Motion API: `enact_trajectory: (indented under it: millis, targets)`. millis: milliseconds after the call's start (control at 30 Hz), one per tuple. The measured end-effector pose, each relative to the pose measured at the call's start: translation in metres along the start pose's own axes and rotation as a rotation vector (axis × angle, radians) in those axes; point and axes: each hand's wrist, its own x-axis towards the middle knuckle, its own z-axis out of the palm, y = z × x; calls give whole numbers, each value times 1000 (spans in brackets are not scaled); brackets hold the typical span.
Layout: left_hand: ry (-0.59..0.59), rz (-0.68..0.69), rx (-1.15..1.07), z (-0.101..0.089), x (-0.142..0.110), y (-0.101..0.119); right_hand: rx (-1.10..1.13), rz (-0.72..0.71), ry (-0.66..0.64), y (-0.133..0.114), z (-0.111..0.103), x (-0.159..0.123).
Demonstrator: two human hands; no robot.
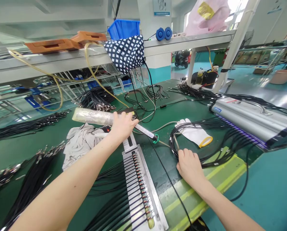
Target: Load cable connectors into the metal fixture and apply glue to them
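My left hand [124, 126] is closed, with bent fingers, beside the end of a plastic-wrapped roll [93, 116]. A white pen-shaped corded tool [144, 131] with a green ring sticks out from under its fingers; the grip itself is hidden. Below that hand lies a metal fixture [155, 192], with a row of black cables [112, 197] laid across it and their connector ends lined up. My right hand [189, 165] has its fingers curled onto a looped bundle of black cables [172, 142] near the table's right edge. A white glove [192, 132] with a yellow cuff lies just behind it.
A silver lamp housing [254, 117] glowing violet underneath stands over cables at right. Grey cloth [77, 144] and cable bundles [34, 183] lie left. A shelf rail [193, 41] crosses the back, bearing a blue bin [123, 29] and orange trays [54, 45]. Yellow hose [93, 72] hangs down.
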Motion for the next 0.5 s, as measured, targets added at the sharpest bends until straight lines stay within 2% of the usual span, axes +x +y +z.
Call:
enact_trajectory:
  millis: [267, 500]
  targets:
    - [-27, -29, -7, -8, -12, -8, 222, 3, 25, 20, 5, 15]
    - [-87, -109, -5, -7, -25, -19, 521, 58, 174, 32, -6, 20]
